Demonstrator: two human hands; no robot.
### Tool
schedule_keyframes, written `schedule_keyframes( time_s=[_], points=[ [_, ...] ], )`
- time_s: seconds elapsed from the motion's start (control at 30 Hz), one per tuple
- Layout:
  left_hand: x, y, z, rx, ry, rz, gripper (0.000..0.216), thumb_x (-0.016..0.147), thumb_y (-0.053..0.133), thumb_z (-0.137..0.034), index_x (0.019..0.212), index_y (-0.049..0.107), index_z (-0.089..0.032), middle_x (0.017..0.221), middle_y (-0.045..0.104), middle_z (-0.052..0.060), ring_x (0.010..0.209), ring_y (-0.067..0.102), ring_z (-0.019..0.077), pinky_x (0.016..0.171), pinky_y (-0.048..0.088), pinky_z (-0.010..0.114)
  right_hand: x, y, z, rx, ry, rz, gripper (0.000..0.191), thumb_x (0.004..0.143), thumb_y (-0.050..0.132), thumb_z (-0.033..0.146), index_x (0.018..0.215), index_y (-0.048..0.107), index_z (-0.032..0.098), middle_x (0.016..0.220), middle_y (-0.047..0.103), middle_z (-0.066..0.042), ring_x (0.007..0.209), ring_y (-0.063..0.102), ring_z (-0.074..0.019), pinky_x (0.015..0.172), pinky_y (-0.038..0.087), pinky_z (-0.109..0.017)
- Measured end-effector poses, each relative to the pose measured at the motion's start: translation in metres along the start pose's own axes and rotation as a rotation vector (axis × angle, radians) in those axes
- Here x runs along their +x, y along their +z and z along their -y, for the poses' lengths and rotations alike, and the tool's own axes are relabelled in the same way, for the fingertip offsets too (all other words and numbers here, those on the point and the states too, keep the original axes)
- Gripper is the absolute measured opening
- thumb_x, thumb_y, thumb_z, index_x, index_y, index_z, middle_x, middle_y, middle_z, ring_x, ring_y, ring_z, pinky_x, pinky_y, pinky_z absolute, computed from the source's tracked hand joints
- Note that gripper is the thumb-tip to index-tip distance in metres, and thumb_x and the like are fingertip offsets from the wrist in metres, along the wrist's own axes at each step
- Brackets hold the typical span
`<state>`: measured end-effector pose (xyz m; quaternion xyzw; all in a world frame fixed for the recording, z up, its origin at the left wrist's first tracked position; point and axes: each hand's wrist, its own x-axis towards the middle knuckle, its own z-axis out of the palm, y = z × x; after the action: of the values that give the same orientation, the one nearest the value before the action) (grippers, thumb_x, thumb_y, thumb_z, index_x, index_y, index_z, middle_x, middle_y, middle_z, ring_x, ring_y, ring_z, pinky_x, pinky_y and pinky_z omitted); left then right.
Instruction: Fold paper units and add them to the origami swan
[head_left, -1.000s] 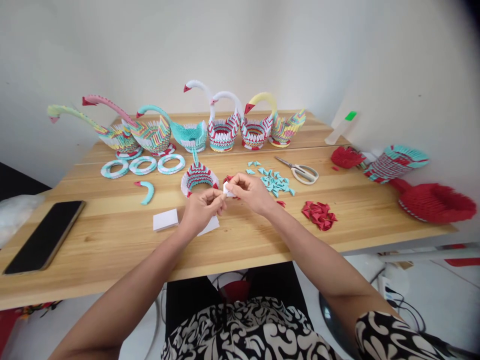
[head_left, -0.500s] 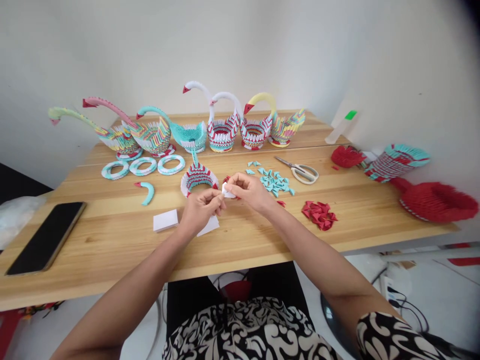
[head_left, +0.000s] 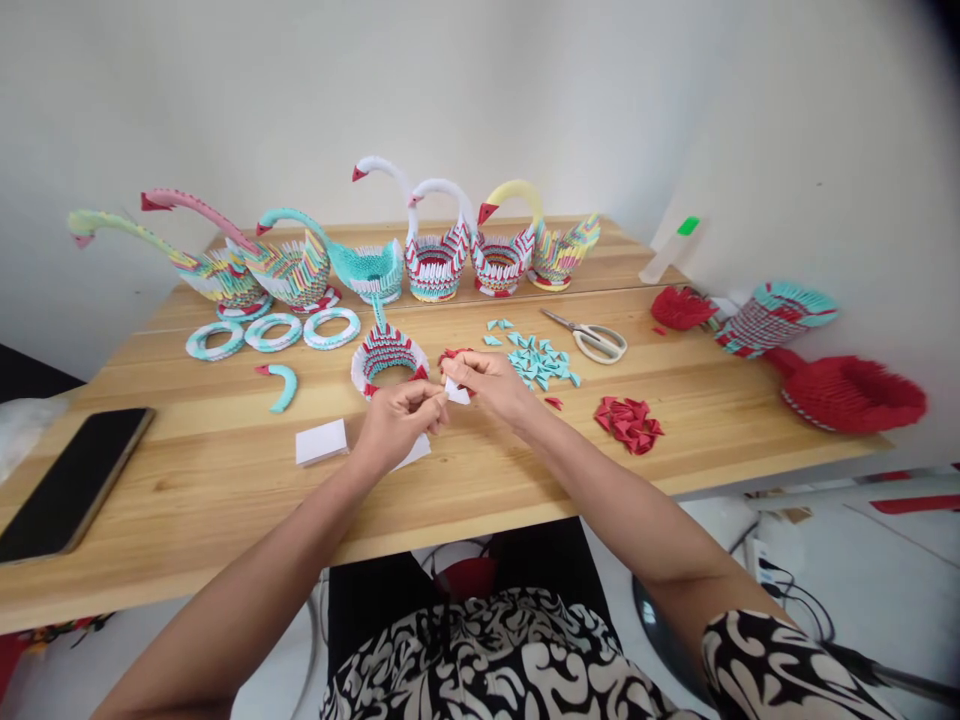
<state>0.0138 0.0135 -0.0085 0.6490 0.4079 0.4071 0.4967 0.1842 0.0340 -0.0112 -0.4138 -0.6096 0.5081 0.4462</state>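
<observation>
The small white paper [head_left: 457, 392] has shifted a little, pinched by both the right hand [head_left: 495, 385] and the left hand [head_left: 397, 422]; a white stack [head_left: 321, 442] lies left of this grip.

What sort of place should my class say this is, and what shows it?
Probably a papercraft workspace, home or workshop unclear: multicoloured folded-paper swans stand along the back of a light-brown wooden table, with small turquoise paper triangles and pale-handled metal scissors in front.
</observation>
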Motion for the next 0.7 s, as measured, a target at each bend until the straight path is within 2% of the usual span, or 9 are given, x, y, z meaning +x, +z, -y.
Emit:
schedule_keyframes(
  time_s=[0.13, 0.2, 0.3, 0.43, 0.57, 0.7],
  points=[
    [-0.001, -0.001, -0.005, -0.064, 0.016, -0.130, 0.023, 0.077, 0.065, -0.036, 0.066, 0.065, -0.015, 0.057, 0.063, 0.001, 0.048, 0.054, 0.0097, 0.049, 0.043, 0.021, 0.003, -0.010, 0.002, 0.186, 0.027, -0.092, 0.051, 0.082, 0.053, 0.067, 0.087, 0.061, 0.017, 0.069, 0.060, -0.001, 0.058, 0.054, -0.0107, 0.056, 0.044, -0.024],
    [-0.001, -0.002, -0.006, -0.111, 0.008, -0.200, 0.024, 0.077, 0.066, -0.037, 0.068, 0.065, -0.016, 0.059, 0.063, 0.000, 0.048, 0.054, 0.0093, 0.049, 0.043, 0.021, 0.002, -0.014, 0.006, 0.140, 0.002, -0.028, 0.052, 0.083, 0.052, 0.066, 0.098, 0.061, 0.018, 0.073, 0.063, -0.002, 0.061, 0.057, -0.0117, 0.058, 0.047, -0.025],
    [-0.001, -0.002, -0.007, -0.152, -0.009, -0.241, 0.023, 0.078, 0.067, -0.039, 0.072, 0.066, -0.016, 0.061, 0.062, -0.001, 0.050, 0.053, 0.0089, 0.051, 0.043, 0.021, -0.001, -0.012, 0.011, -0.008, -0.047, 0.066, 0.040, 0.081, 0.065, 0.053, 0.102, 0.061, 0.019, 0.074, 0.066, 0.000, 0.063, 0.059, -0.0115, 0.061, 0.047, -0.025],
    [0.001, -0.004, -0.004, -0.152, -0.008, -0.204, 0.026, 0.078, 0.069, -0.041, 0.073, 0.067, -0.015, 0.064, 0.063, 0.000, 0.052, 0.055, 0.0090, 0.053, 0.044, 0.021, -0.006, -0.004, 0.015, -0.173, -0.180, -0.033, 0.020, 0.081, 0.067, 0.037, 0.086, 0.064, 0.018, 0.078, 0.067, -0.002, 0.069, 0.060, -0.0130, 0.066, 0.047, -0.027],
    [0.004, -0.010, 0.000, -0.311, -0.078, -0.108, 0.040, 0.083, 0.062, -0.053, 0.085, 0.068, -0.013, 0.072, 0.068, 0.005, 0.053, 0.058, 0.0107, 0.050, 0.045, 0.022, -0.008, -0.006, 0.015, -0.457, -0.356, -0.154, 0.010, 0.085, 0.062, 0.028, 0.085, 0.069, 0.021, 0.082, 0.071, -0.004, 0.077, 0.063, -0.0173, 0.074, 0.047, -0.031],
    [0.006, -0.014, 0.000, -0.420, -0.182, 0.019, 0.043, 0.078, 0.067, -0.055, 0.076, 0.065, -0.012, 0.070, 0.068, 0.006, 0.049, 0.058, 0.0110, 0.046, 0.043, 0.022, -0.008, -0.008, 0.014, -0.566, -0.486, -0.088, 0.012, 0.087, 0.058, 0.024, 0.086, 0.070, 0.024, 0.088, 0.072, -0.005, 0.088, 0.065, -0.0209, 0.083, 0.047, -0.036]
  ],
)
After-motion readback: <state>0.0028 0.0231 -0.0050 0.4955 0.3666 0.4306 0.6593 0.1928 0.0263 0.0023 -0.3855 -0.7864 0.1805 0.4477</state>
